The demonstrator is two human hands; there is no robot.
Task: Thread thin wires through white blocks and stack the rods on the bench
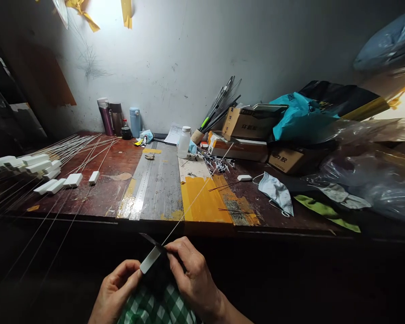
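Low in front of the table edge, my left hand (pixel 116 290) pinches the near end of a white foam-like block (pixel 150 260) between thumb and fingertips. A thin pale rod (pixel 195 198) runs from the block's far end, up and to the right over the table. My right hand (pixel 192 272) is closed on a dark, narrow flat strip (pixel 151 240), which lies across the block's far end. Whether the strip is a blade or a file I cannot tell. The right fingertips are close to the rod's base.
Several white blocks on thin rods (pixel 37 164) lie at the left. A steel ruler (pixel 144 184), a plastic bottle (pixel 184 143), small black-and-white pieces (pixel 219 165) and a face mask (pixel 275 191) are on the table. Flasks (pixel 135 121) and cardboard boxes (pixel 246 123) stand behind.
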